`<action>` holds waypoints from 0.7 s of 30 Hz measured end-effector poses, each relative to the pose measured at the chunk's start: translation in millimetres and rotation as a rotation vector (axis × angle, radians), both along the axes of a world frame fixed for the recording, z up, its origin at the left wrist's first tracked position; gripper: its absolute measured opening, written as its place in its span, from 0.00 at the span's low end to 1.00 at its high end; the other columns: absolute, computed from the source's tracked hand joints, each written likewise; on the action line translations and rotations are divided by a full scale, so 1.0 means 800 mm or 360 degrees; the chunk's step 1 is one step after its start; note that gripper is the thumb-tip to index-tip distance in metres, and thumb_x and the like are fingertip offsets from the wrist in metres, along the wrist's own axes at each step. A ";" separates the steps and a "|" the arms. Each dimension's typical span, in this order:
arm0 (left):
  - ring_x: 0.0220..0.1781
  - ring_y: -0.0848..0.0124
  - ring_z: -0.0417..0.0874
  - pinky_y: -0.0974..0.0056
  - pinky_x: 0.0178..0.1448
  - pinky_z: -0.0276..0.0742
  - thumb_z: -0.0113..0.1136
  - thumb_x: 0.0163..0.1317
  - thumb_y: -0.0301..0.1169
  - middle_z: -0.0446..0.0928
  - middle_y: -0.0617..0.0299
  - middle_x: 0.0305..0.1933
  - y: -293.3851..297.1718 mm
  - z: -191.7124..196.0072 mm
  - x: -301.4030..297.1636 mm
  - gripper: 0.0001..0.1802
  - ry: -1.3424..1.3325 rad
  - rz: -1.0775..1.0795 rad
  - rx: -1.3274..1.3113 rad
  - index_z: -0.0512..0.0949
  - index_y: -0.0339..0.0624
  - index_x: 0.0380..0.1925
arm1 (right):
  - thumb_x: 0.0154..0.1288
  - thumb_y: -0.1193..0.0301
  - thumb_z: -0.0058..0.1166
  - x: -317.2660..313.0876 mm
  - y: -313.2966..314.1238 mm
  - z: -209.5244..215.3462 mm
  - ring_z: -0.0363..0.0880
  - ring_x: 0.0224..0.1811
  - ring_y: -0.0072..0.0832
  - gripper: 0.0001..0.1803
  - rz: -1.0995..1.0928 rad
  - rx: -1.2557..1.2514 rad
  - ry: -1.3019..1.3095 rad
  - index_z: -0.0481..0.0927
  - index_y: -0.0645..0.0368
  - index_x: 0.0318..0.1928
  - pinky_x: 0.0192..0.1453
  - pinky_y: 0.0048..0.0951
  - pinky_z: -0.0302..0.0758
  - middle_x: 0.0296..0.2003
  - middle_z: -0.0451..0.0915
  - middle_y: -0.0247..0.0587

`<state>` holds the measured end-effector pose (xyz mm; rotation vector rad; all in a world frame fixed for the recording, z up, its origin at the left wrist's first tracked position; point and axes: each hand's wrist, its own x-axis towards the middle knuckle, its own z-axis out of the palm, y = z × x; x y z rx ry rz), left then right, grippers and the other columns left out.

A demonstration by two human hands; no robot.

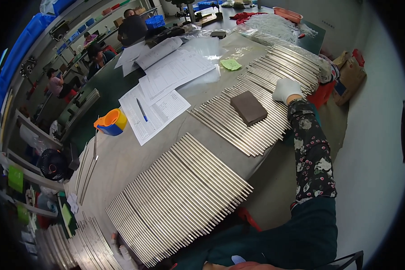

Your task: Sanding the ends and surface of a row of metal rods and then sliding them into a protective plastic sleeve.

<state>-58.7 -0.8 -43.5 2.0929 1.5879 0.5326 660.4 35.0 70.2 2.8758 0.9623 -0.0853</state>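
Observation:
My right hand (287, 91), in a white glove, rests at the near edge of the upper-right spread of shiny metal rods (225, 121). Its fingers curl down onto the rods, and their tips are hidden. A dark brown block (248, 108) lies on that spread, left of the hand. Down at the lower left, my left hand (125, 257) shows partly, fingers stretched out. It sits between the large middle row of rods (180, 198) and another group of rods (92, 243). Nothing is visible in its fingers.
Papers (175, 74) with a pen (141, 110) lie across the table. A yellow-and-blue tape dispenser (111, 122) stands at their left, near some loose rods (89, 177). A green note (231, 65) lies farther back. A black fan (53, 164) is at left. People sit in the background.

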 end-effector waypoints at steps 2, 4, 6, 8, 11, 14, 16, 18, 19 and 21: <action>0.74 0.60 0.54 0.58 0.76 0.44 0.37 0.71 0.47 0.57 0.50 0.71 -0.001 0.017 0.037 0.33 -0.0318 0.0154 0.0066 0.57 0.34 0.67 | 0.51 0.64 0.58 0.000 0.004 -0.006 0.82 0.47 0.43 0.17 0.0009 0.0014 -0.0034 0.85 0.57 0.41 0.53 0.37 0.77 0.43 0.83 0.50; 0.69 0.57 0.64 0.56 0.73 0.53 0.45 0.67 0.53 0.66 0.47 0.64 -0.002 0.047 0.066 0.37 -0.0542 0.0282 0.0181 0.64 0.30 0.62 | 0.54 0.66 0.52 0.002 0.002 -0.016 0.81 0.47 0.47 0.17 0.0039 0.0167 -0.0087 0.83 0.60 0.43 0.53 0.41 0.76 0.44 0.82 0.54; 0.67 0.57 0.66 0.57 0.72 0.55 0.46 0.67 0.53 0.68 0.48 0.63 -0.003 0.054 0.073 0.36 -0.0485 0.0257 0.0199 0.65 0.31 0.61 | 0.58 0.68 0.47 0.010 -0.007 -0.023 0.79 0.48 0.52 0.18 0.0096 0.0348 -0.0038 0.78 0.62 0.48 0.53 0.46 0.74 0.44 0.80 0.58; 0.67 0.58 0.66 0.58 0.72 0.56 0.48 0.66 0.53 0.68 0.49 0.63 0.005 0.045 0.072 0.36 -0.0545 0.0203 0.0187 0.65 0.31 0.61 | 0.60 0.70 0.43 0.022 -0.013 -0.034 0.77 0.49 0.55 0.19 0.0125 0.0413 0.0018 0.72 0.64 0.51 0.53 0.49 0.72 0.44 0.79 0.61; 0.67 0.58 0.66 0.59 0.72 0.56 0.50 0.66 0.51 0.68 0.50 0.63 0.007 0.043 0.074 0.35 -0.0588 0.0172 0.0197 0.66 0.32 0.61 | 0.64 0.68 0.42 0.036 -0.025 -0.035 0.76 0.50 0.56 0.19 0.0195 0.0379 -0.0033 0.72 0.65 0.51 0.54 0.50 0.71 0.45 0.78 0.62; 0.67 0.59 0.66 0.59 0.72 0.55 0.51 0.67 0.46 0.68 0.50 0.63 0.009 0.034 0.075 0.32 -0.0656 0.0054 0.0248 0.66 0.32 0.61 | 0.65 0.57 0.45 0.029 -0.046 -0.036 0.76 0.50 0.55 0.23 0.0135 0.0529 0.0143 0.75 0.65 0.49 0.55 0.48 0.71 0.46 0.78 0.61; 0.67 0.59 0.66 0.59 0.72 0.55 0.53 0.66 0.42 0.68 0.50 0.63 0.001 0.036 0.067 0.30 -0.0606 0.0126 0.0224 0.66 0.32 0.61 | 0.64 0.52 0.46 0.000 -0.028 -0.054 0.76 0.51 0.54 0.27 0.0068 0.0542 0.0182 0.76 0.64 0.48 0.56 0.46 0.71 0.47 0.78 0.60; 0.67 0.59 0.66 0.59 0.72 0.55 0.53 0.65 0.41 0.68 0.50 0.63 0.001 0.030 0.061 0.30 -0.0639 0.0085 0.0245 0.66 0.32 0.61 | 0.63 0.48 0.47 -0.005 -0.027 -0.057 0.77 0.51 0.52 0.29 0.0017 0.0598 0.0219 0.77 0.64 0.48 0.57 0.44 0.71 0.47 0.79 0.59; 0.67 0.59 0.66 0.59 0.72 0.55 0.53 0.65 0.40 0.68 0.51 0.63 0.002 0.031 0.066 0.30 -0.0636 0.0081 0.0235 0.65 0.32 0.61 | 0.62 0.47 0.47 -0.001 -0.032 -0.054 0.77 0.50 0.52 0.30 0.0015 0.0613 0.0240 0.78 0.63 0.48 0.57 0.43 0.71 0.46 0.80 0.58; 0.67 0.60 0.66 0.59 0.72 0.56 0.53 0.65 0.40 0.68 0.51 0.63 -0.001 0.033 0.065 0.30 -0.0617 0.0093 0.0225 0.65 0.32 0.61 | 0.61 0.47 0.49 -0.033 -0.030 -0.025 0.78 0.49 0.52 0.31 -0.0038 0.0647 0.0300 0.78 0.65 0.47 0.56 0.43 0.72 0.44 0.80 0.59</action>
